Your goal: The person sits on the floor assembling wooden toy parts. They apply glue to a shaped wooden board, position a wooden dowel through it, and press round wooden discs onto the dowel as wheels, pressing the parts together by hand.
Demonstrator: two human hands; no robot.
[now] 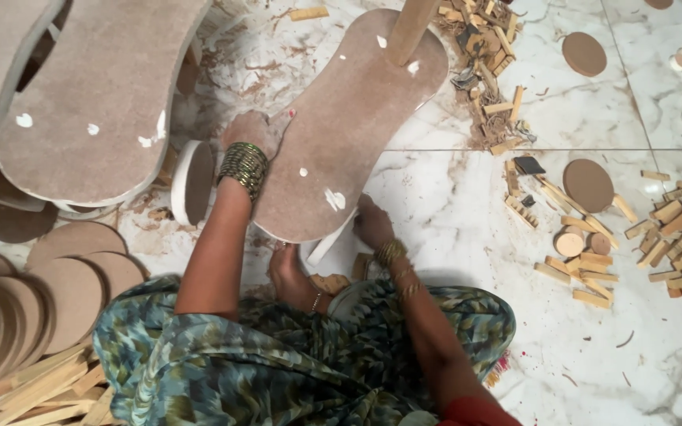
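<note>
A long peanut-shaped brown board (349, 118) lies on the marble floor in front of me, with white putty spots and a wooden leg (410, 28) standing up at its far end. My left hand (256, 130), with green bangles on the wrist, presses flat on the board's left edge. My right hand (372, 222) is at the board's near edge, its fingers curled by a white strip (330, 239) under the rim. I cannot tell whether it grips anything. My foot (290, 276) rests just below the board.
Similar shaped boards (96, 102) are stacked at upper left, with a white-rimmed round piece (191, 181) beside them. Round discs (73, 284) pile at left. Small wooden sticks (672, 237) and discs (587, 184) are scattered at right, more scraps (491, 71) at top.
</note>
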